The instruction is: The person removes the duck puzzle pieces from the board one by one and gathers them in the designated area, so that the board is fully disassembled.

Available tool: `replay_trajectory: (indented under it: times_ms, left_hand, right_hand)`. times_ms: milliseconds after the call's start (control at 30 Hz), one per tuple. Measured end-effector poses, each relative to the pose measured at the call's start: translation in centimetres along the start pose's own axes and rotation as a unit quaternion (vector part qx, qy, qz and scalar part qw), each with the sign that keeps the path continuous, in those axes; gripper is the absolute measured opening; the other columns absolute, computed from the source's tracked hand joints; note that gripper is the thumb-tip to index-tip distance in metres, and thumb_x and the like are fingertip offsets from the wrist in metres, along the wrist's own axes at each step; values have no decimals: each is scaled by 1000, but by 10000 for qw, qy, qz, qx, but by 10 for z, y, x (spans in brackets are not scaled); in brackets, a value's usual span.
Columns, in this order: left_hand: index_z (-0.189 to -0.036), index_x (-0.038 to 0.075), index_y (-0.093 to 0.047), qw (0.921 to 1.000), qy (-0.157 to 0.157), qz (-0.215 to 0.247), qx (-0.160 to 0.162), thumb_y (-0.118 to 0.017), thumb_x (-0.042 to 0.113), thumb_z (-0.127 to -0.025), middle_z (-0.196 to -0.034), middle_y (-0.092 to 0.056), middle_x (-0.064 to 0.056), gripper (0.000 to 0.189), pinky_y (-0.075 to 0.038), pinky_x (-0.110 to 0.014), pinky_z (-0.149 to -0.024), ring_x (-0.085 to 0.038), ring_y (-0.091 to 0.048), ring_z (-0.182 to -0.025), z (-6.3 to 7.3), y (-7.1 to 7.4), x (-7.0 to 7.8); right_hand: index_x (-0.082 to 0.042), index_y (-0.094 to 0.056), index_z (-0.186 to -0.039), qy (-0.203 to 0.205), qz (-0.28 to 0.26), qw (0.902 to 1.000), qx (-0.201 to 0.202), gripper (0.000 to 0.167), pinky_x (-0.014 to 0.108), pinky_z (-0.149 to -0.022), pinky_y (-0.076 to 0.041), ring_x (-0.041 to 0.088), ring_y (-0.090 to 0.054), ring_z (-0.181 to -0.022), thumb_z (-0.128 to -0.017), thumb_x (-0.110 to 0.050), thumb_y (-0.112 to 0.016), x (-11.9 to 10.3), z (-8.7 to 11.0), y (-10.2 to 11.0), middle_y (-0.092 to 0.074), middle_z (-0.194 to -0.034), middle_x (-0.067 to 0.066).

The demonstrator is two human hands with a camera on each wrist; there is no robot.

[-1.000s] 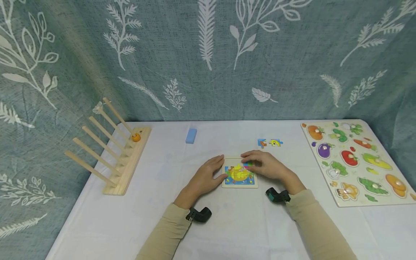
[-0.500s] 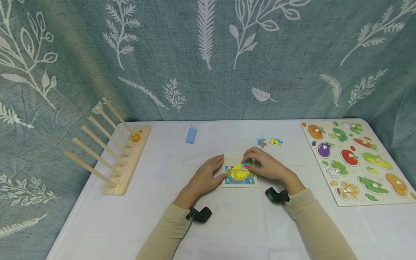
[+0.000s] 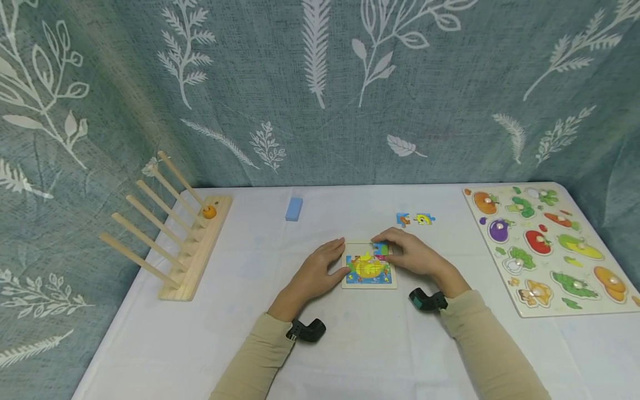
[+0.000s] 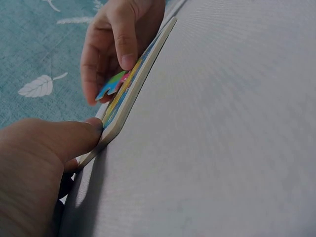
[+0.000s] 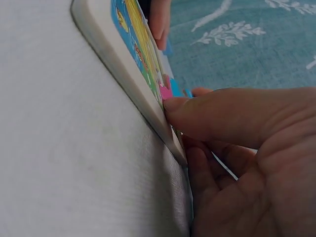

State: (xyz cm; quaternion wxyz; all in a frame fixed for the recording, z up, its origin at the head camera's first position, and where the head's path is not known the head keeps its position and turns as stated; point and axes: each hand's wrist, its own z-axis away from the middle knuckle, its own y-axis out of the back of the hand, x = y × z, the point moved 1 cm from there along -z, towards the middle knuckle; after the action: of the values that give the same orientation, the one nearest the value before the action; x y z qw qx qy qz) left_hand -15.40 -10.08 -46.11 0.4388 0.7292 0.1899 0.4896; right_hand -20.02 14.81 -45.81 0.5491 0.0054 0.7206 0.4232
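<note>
A small wooden jigsaw puzzle board [image 3: 369, 286] with a yellow duck picture lies on the white cloth. My left hand [image 3: 316, 270] holds its left side, the thumb on the rim and the fingers reaching to the far left corner. At the far right corner, my right hand [image 3: 414, 254] pinches a blue and green puzzle piece [image 3: 380, 248] between thumb and fingers. The left wrist view shows this piece [image 4: 111, 85] tilted over the board. My right thumb [image 5: 185, 111] lies by a pink patch at the board's edge in the right wrist view.
Two loose puzzle pieces [image 3: 424, 219] lie beyond my right hand. A blue block [image 3: 294, 209] is at the back. On the left stands a wooden peg rack [image 3: 197, 247] with an orange bead [image 3: 209, 211]; a vegetable knob puzzle [image 3: 542, 278] lies on the right.
My right fingers have shifted slightly at the board's far right corner, and more of the blue and green piece shows. My left hand and the board have stayed in place.
</note>
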Motion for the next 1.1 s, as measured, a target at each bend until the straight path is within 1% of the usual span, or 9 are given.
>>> replay_trajectory:
  times_ms: [233, 400, 600, 733, 800, 867, 933, 967, 1100]
  left_hand:
    - [-138, -2, -46, 10000, 21, -10, 16, -66, 28, -90, -146, -43, -13, 60, -34, -40, -114, -28, -39, -137, 0, -1, -1]
    - [-137, -3, -46, 10000, -23, -6, 33, -65, 29, -90, -146, -43, -13, 60, -35, -41, -113, -28, -40, -136, 0, -2, -2]
    - [-138, -2, -46, 10000, -23, -43, 17, -65, 30, -90, -146, -43, -12, 61, -34, -40, -114, -28, -40, -136, -1, -3, -4]
    - [-137, -3, -46, 10000, -46, -25, 57, -65, 30, -90, -146, -44, -13, 61, -35, -39, -114, -27, -40, -136, -1, -4, -5]
    - [-137, -3, -47, 9999, -87, -17, 94, -66, 29, -90, -145, -44, -14, 60, -36, -40, -113, -28, -41, -135, -1, -4, -5]
    - [-136, -4, -47, 9999, -95, -14, 108, -66, 29, -90, -145, -44, -14, 60, -36, -40, -113, -29, -41, -135, -1, -4, -4]
    - [-137, -3, -47, 9999, -79, -17, 98, -66, 29, -90, -145, -44, -14, 60, -36, -40, -113, -28, -41, -135, -1, -4, -4]
    - [-137, -3, -47, 9999, -76, -11, 98, -66, 29, -90, -145, -44, -14, 60, -36, -40, -113, -28, -41, -135, -1, -4, -4]
    - [-137, -3, -47, 9999, -54, -25, 86, -66, 29, -90, -146, -44, -13, 60, -35, -39, -113, -28, -41, -136, -1, -4, -4]
  right_hand:
    - [-8, -60, -126, 35, -23, 10000, 32, 37, 46, -101, -44, 25, -52, -119, -89, -7, -64, 1, -1, 0, -58, -126, 8]
    - [-6, -61, -124, -20, -8, 9997, 238, 36, 42, -97, -47, 24, -53, -116, -88, -3, -63, 1, -1, 0, -59, -126, 10]
    - [-5, -63, -122, -43, 51, 9987, 514, 36, 37, -88, -49, 23, -56, -103, -86, -1, -66, -1, 0, 1, -61, -121, 11]
    - [-6, -63, -122, -202, 52, 9978, 635, 36, 44, -100, -47, 28, -55, -115, -86, -5, -68, -2, 1, 4, -61, -124, 11]
    - [-7, -63, -122, -334, 36, 9970, 700, 36, 48, -110, -38, 33, -45, -130, -86, -8, -68, -2, 2, 6, -61, -127, 12]
    - [-8, -64, -122, -481, 9, 9957, 786, 36, 51, -114, -31, 35, -36, -137, -86, -8, -69, -1, 3, 9, -60, -129, 13]
    - [-9, -64, -122, -577, -21, 9943, 894, 36, 52, -115, -29, 37, -32, -139, -86, -9, -69, 1, 5, 13, -59, -131, 14]
    - [-9, -64, -122, -622, -16, 9936, 944, 37, 52, -114, -29, 37, -31, -139, -86, -9, -69, 2, 6, 16, -57, -132, 15]
    - [-10, -63, -124, -737, -34, 9904, 1170, 37, 50, -108, -39, 34, -43, -132, -87, -10, -68, 9, 10, 25, -55, -134, 14]
